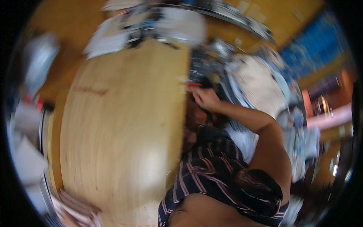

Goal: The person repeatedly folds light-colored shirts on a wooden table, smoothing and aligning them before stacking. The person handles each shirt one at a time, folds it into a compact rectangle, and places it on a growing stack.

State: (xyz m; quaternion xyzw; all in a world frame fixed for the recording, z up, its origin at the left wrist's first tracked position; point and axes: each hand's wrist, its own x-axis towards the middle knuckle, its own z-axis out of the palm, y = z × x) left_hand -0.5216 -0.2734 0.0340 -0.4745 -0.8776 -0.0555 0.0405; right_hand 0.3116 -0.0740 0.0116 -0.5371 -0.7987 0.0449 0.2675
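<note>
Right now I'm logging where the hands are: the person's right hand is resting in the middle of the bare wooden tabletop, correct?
Not quite. The head view shows the right hand at the wooden tabletop's right edge, by the dark, blurred clutter there, not in its middle. The tabletop's middle is bare.

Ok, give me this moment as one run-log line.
view: head, motion-blurred | right hand: at wooden table edge, touching dark clutter, grip unclear | left hand: out of view | beside: white cloth pile

Head-worn fisheye, steeply downward, blurred
</note>
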